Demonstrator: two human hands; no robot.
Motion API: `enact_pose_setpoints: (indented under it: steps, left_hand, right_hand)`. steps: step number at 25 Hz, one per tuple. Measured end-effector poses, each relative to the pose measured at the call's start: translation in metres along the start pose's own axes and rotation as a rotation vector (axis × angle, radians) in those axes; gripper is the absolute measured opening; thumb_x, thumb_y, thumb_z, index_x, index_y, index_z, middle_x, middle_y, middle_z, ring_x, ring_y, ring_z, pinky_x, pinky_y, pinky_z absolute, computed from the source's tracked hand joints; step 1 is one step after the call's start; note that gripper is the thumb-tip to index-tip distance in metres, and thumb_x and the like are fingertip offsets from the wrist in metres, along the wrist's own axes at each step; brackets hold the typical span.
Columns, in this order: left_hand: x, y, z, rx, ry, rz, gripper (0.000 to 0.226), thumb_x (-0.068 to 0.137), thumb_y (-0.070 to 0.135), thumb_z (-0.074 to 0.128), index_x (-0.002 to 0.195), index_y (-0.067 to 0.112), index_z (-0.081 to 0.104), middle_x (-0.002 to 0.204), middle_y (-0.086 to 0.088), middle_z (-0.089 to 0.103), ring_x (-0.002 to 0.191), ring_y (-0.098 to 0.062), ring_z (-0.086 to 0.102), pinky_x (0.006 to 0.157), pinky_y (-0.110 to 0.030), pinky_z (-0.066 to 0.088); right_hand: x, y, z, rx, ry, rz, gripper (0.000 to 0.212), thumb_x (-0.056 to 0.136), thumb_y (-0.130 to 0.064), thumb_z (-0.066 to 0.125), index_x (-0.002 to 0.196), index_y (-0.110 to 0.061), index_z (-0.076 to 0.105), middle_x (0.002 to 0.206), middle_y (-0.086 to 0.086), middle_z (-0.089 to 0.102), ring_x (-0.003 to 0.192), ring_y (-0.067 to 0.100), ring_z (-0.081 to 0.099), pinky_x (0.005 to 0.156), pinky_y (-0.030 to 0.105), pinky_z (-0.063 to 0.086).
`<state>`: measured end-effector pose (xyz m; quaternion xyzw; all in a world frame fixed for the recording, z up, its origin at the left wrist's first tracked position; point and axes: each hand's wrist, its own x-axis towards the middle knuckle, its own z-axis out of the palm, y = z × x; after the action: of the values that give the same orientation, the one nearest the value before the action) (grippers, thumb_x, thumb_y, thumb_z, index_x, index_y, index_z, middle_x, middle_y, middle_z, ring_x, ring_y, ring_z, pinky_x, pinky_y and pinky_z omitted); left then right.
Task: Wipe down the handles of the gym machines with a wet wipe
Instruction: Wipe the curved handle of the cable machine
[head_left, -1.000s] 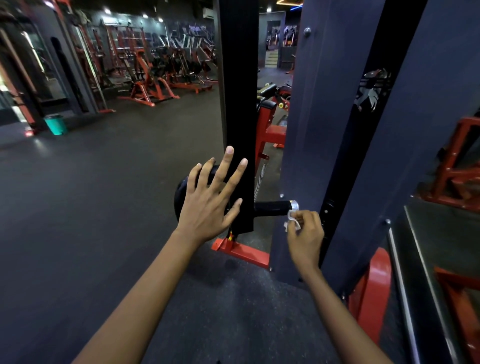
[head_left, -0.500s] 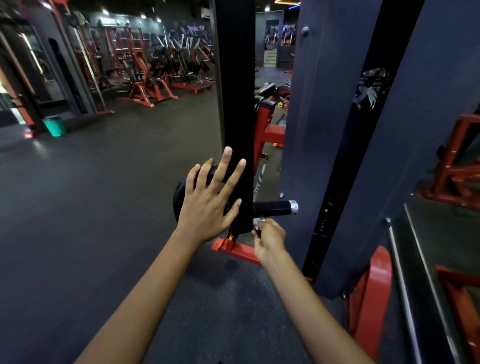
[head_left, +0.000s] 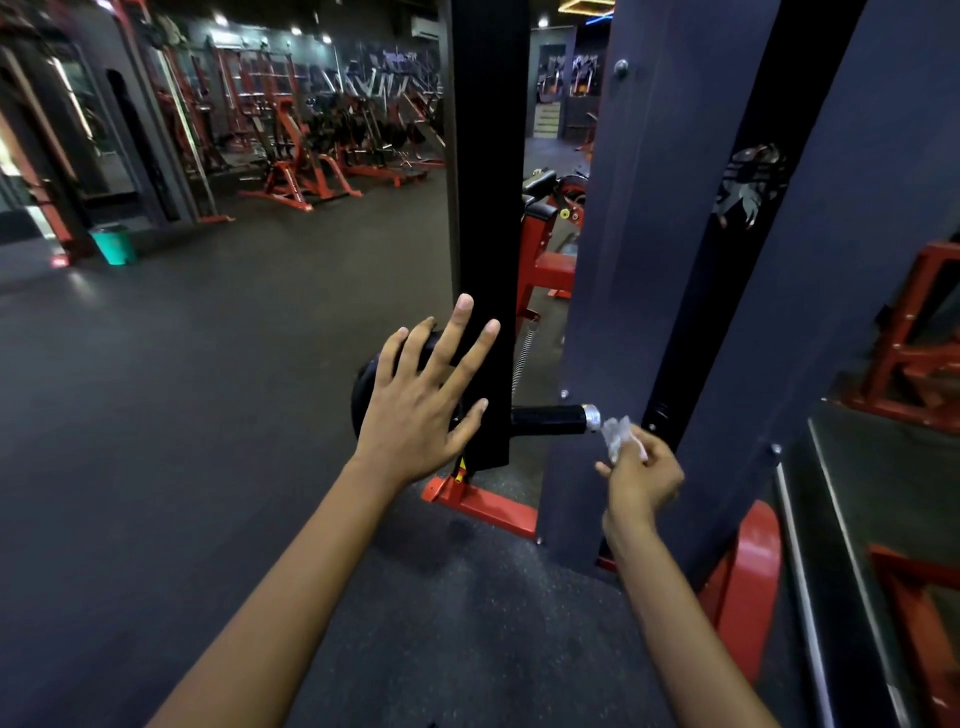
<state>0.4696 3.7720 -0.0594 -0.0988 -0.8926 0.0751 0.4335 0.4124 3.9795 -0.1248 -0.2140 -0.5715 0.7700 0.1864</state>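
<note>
Right hand (head_left: 641, 475) moved wipe (head_left: 616, 436) to cap | handle (head_left: 550, 420) horizontal, pointing right

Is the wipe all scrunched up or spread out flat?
Scrunched up. The wet wipe is a small crumpled wad pinched in the right hand, beside the handle.

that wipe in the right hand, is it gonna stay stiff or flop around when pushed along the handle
Probably floppy: the wet wipe is crumpled into a wad in the right hand. It likely bunches against the black handle and weighs little.
</note>
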Motion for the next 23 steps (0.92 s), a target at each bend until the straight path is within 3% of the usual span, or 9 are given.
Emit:
enact_pose_setpoints:
  steps: [3,4,6,9,12,14,17,20,23]
  left_hand:
    - [0.0,0.001,0.0,0.002,0.006,-0.002,0.074,0.088,0.046,0.05,0.15,0.025,0.017,0.158,-0.005,0.001,0.13,-0.033,0.038,0.11,-0.047,0.025]
    - [0.0,0.001,0.0,0.004,0.006,0.0,0.073,0.088,0.046,0.051,0.15,0.025,0.018,0.158,-0.005,0.003,0.13,-0.033,0.039,0.109,-0.047,0.025]
    - [0.0,0.001,0.0,0.017,0.008,-0.002,0.073,0.088,0.046,0.051,0.15,0.025,0.018,0.157,-0.006,0.004,0.13,-0.033,0.038,0.109,-0.047,0.025]
    - [0.0,0.002,0.0,0.015,0.011,-0.003,0.073,0.088,0.046,0.05,0.15,0.025,0.017,0.157,-0.006,0.004,0.13,-0.033,0.038,0.109,-0.046,0.025]
    - [-0.002,0.002,0.002,0.017,0.014,-0.004,0.074,0.087,0.047,0.05,0.15,0.026,0.017,0.158,-0.005,0.002,0.13,-0.032,0.038,0.109,-0.046,0.025]
    - [-0.001,0.002,0.002,0.021,0.017,-0.003,0.074,0.087,0.047,0.05,0.15,0.026,0.016,0.158,-0.005,0.001,0.13,-0.032,0.038,0.109,-0.046,0.025]
    - [0.0,0.002,0.001,0.027,0.007,-0.006,0.074,0.088,0.047,0.05,0.15,0.025,0.017,0.157,-0.006,0.002,0.13,-0.032,0.037,0.11,-0.045,0.024]
    - [0.001,0.003,0.001,0.037,0.006,-0.003,0.072,0.088,0.047,0.05,0.15,0.023,0.02,0.157,-0.007,0.005,0.131,-0.032,0.037,0.11,-0.046,0.024]
    - [0.0,0.004,0.001,0.035,0.006,-0.005,0.072,0.088,0.046,0.05,0.149,0.023,0.022,0.157,-0.007,0.005,0.13,-0.032,0.037,0.11,-0.046,0.024]
  right_hand:
    - [0.009,0.008,-0.008,-0.587,-0.195,-0.907,0.026,0.079,0.006,0.062,0.097,-0.01,0.072,0.102,0.002,0.07,0.085,0.019,0.059,0.077,0.025,0.051]
    - [0.013,0.007,-0.007,-0.701,-0.26,-1.07,0.031,0.075,0.011,0.063,0.1,-0.006,0.071,0.104,0.003,0.07,0.085,0.022,0.058,0.073,0.026,0.051]
    - [0.024,0.0,-0.002,-0.821,-0.368,-1.165,0.032,0.073,0.014,0.062,0.1,-0.002,0.07,0.101,0.006,0.07,0.082,0.027,0.056,0.068,0.031,0.052]
    - [0.042,-0.023,0.014,-0.897,-0.589,-0.78,0.031,0.079,0.01,0.048,0.092,-0.005,0.072,0.09,0.005,0.069,0.085,0.023,0.056,0.073,0.026,0.044]
    - [0.064,-0.03,0.019,-0.731,-0.656,-0.23,0.033,0.075,0.007,0.045,0.079,-0.008,0.074,0.072,0.005,0.07,0.069,0.016,0.061,0.057,0.023,0.048]
    - [0.063,-0.026,0.011,-0.561,-0.641,-0.064,0.03,0.077,0.009,0.045,0.078,-0.002,0.072,0.067,0.012,0.068,0.061,0.019,0.061,0.048,0.02,0.045]
    - [0.046,-0.019,-0.007,-0.288,-0.629,0.153,0.032,0.083,0.016,0.035,0.072,0.005,0.063,0.051,0.004,0.063,0.048,0.011,0.057,0.043,0.015,0.045]
    - [0.03,-0.016,-0.014,-0.18,-0.474,0.109,0.03,0.085,0.011,0.041,0.073,-0.003,0.066,0.057,0.0,0.066,0.058,0.014,0.056,0.05,0.014,0.047]
    - [0.018,-0.02,-0.01,-0.447,-0.269,-0.286,0.021,0.087,-0.003,0.053,0.091,-0.011,0.072,0.082,0.005,0.071,0.072,0.014,0.062,0.061,0.011,0.045]
